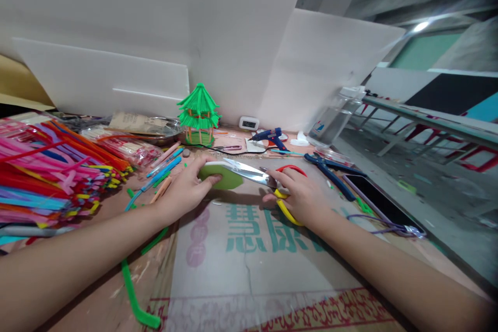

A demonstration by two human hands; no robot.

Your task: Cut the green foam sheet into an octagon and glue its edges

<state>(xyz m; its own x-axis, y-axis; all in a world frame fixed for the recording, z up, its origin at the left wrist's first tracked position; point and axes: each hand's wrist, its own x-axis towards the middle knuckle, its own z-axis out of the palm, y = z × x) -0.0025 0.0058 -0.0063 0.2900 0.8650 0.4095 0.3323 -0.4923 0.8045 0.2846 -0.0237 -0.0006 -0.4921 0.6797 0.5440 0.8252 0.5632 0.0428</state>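
Note:
My left hand [185,190] is closed on a flat green foam piece with a white edge [222,176], holding it just above the cardboard sheet [249,264]. My right hand [301,194] grips scissors [268,179] with red and yellow handles. The silver blades point left and are open around the edge of the green piece. A small green pagoda model [198,114] made of pipe cleaners stands behind, near the wall.
A big heap of coloured pipe cleaners [46,176] fills the left. A blue glue gun [272,138], blue pliers [329,168], a dark tablet [379,202], a metal dish [163,132] and a small digital clock [249,123] lie further back. Loose green pipe cleaner [134,295] lies near.

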